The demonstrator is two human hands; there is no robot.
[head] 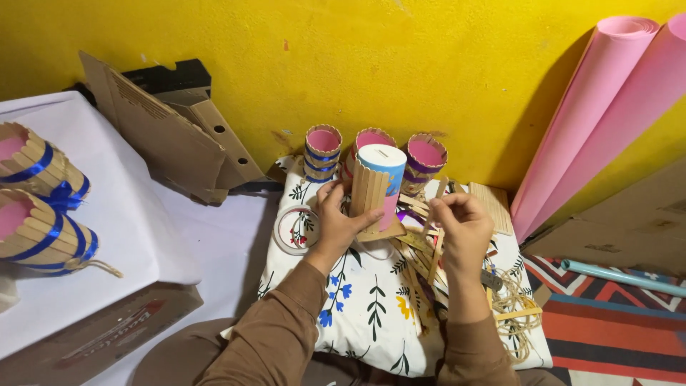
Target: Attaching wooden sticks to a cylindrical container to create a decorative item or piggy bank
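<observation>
A white cylinder (380, 187), partly clad in upright craft sticks, is standing near the far edge of a floral cloth (357, 300). The left hand (334, 214) is closing around its clad side, seemingly steadying it so the bare face is turning toward the right. The right hand (463, 220) is pinching a single stick (437, 229) between thumb and fingertips, holding it near the cylinder's open side. Loose sticks (418, 246) are lying in a heap just beside the cylinder's base, within easy reach of the right hand, and a coil of twine (516, 307) is resting by the cloth's right edge. A tape roll (296, 230) is lying left of the left hand. Three finished pink-lined cups (323, 150) are standing behind the cylinder along the yellow wall (357, 64). Two larger blue-ribboned baskets (39, 207) are lying on white sheeting at far left; pink paper rolls (607, 107) are leaning at right.
</observation>
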